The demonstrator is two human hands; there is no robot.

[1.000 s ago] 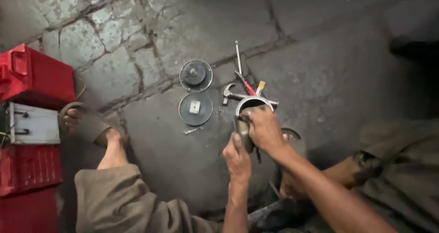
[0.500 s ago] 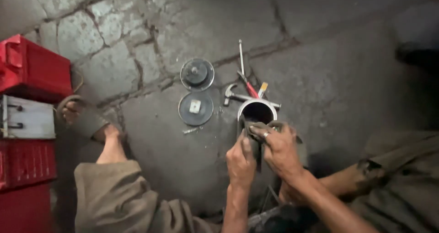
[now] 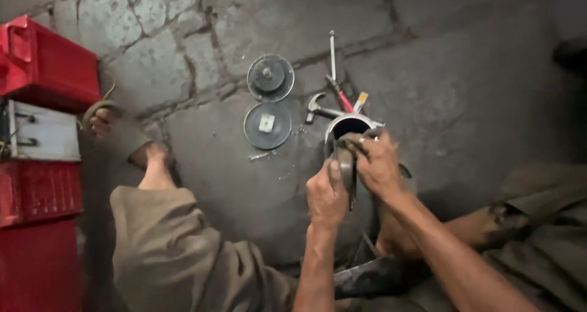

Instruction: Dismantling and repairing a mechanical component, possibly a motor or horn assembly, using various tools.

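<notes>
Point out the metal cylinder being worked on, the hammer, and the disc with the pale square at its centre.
metal cylinder (image 3: 350,127), head view, on the dark open mouth at its top.
hammer (image 3: 315,106), head view, on its metal head.
disc with the pale square (image 3: 267,125), head view, on its dark face beside the square.

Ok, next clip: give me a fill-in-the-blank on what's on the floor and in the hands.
1. Both hands, left and right, grip a metal ____ with an open round mouth.
2. ____ round discs lie on the floor.
3. The hammer lies just ____ the discs.
4. The boxes at the left edge are mostly ____.

Missing words: cylinder; two; right of; red
</notes>
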